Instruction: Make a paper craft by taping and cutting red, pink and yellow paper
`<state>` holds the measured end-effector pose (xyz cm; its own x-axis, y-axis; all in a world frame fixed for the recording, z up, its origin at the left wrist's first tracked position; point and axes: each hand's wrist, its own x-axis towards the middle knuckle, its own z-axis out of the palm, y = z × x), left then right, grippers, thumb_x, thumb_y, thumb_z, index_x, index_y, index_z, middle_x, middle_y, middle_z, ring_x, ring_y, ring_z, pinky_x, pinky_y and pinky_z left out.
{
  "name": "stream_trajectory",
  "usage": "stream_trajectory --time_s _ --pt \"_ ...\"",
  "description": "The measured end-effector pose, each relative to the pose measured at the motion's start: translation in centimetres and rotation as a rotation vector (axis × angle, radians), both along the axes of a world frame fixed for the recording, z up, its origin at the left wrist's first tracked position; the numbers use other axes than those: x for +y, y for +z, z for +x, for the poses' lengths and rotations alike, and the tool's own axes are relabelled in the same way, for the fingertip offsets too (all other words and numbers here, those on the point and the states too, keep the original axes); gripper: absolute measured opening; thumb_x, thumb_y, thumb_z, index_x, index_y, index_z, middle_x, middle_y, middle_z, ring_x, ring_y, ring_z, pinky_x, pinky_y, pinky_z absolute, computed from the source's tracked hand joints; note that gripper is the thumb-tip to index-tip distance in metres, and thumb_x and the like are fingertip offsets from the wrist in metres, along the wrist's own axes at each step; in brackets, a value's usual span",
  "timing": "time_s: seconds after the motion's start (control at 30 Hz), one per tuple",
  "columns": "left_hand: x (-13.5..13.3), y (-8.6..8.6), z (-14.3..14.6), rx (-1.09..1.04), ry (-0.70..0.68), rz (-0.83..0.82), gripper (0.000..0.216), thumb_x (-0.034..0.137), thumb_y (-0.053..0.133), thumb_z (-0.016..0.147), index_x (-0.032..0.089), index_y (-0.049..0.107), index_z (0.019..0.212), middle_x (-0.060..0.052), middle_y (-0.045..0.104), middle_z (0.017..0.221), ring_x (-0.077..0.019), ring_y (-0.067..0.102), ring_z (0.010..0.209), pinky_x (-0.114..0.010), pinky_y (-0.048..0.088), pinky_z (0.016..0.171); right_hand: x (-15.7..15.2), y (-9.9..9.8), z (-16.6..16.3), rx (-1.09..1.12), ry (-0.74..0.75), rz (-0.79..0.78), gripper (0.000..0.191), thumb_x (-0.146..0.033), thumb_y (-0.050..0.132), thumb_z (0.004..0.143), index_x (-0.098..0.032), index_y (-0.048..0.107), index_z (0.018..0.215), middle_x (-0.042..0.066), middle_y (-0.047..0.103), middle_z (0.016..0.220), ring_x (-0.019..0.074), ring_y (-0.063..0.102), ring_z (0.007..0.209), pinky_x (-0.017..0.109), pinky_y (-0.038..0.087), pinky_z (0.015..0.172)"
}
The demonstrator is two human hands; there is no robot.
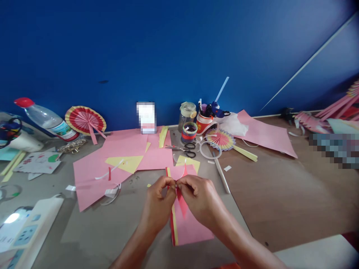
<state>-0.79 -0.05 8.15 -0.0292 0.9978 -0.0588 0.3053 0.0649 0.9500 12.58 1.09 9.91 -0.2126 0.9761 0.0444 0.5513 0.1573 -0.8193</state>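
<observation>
My left hand (161, 200) and my right hand (200, 198) meet over a folded pink paper (195, 228) on the table. Both are closed, thumbs and forefingers pinched tip to tip. From between the fingertips a thin white strip (184, 170) curls upward; the pinched end is too small to see clearly. Beneath my hands, a darker pink pointed piece (182, 205) lies on the folded paper. Red and yellow bands (174, 226) run down the paper's left edge. A yellow paper piece (192, 163) shows just behind it.
Scissors (186, 150), a tape roll (210, 150) and a paper fan (221, 139) lie behind my hands. Large pink sheets (95, 172) spread to the left. A jar (187, 112), a pen cup (203, 123), a phone (146, 117) and a bottle (50, 119) stand along the blue wall.
</observation>
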Motion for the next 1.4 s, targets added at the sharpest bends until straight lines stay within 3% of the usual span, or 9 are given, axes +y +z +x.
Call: stream_trajectory --time_s 0.63,0.8,1.0,1.3,1.4 --pt "0.02 -0.42 -0.48 -0.19 -0.029 -0.125 0.012 0.023 0.049 0.079 0.019 0.049 0.068 0.004 0.048 0.066 -0.011 0.041 0.063 -0.021 0.035 0.059 0.15 -0.46 0.48 0.113 0.036 -0.181 0.021 -0.019 0.043 0.086 -0.019 0.061 0.076 -0.003 0.056 0.058 0.0096 0.048 0.051 0.02 0.033 0.048" --pt "-0.33 -0.14 -0.3 -0.125 -0.027 -0.06 0.013 0.026 0.048 0.084 0.019 0.052 0.073 0.003 0.052 0.068 -0.0117 0.046 0.063 -0.021 0.037 0.059 0.28 -0.19 0.45 0.081 0.029 -0.113 0.022 -0.017 0.043 0.086 -0.018 0.06 0.071 -0.002 0.056 0.061 0.0092 0.047 0.052 0.02 0.032 0.05" --pt "-0.44 -0.08 -0.07 -0.076 -0.001 -0.091 0.014 0.03 0.053 0.081 0.019 0.059 0.084 -0.001 0.062 0.082 -0.0166 0.057 0.079 -0.026 0.043 0.071 0.32 0.08 0.37 0.025 0.038 -0.032 0.022 -0.014 0.044 0.085 -0.017 0.06 0.071 -0.001 0.056 0.062 0.0091 0.044 0.052 0.021 0.031 0.051" --pt "-0.22 -0.22 -0.06 -0.033 0.02 -0.05 0.011 0.022 0.048 0.079 0.019 0.052 0.069 0.005 0.051 0.063 -0.0105 0.044 0.058 -0.02 0.035 0.055 0.29 0.4 0.55 0.06 0.09 -0.141 0.024 -0.015 0.043 0.086 -0.018 0.059 0.068 -0.003 0.055 0.059 0.0089 0.046 0.052 0.021 0.031 0.05" --pt "-0.26 0.09 -0.07 -0.052 0.006 -0.048 0.014 0.025 0.047 0.082 0.019 0.053 0.071 0.004 0.052 0.064 -0.0112 0.045 0.059 -0.021 0.036 0.055 0.39 0.39 0.68 0.057 0.095 -0.145 0.025 -0.014 0.04 0.086 -0.018 0.061 0.072 -0.003 0.055 0.059 0.0088 0.047 0.051 0.021 0.031 0.05"
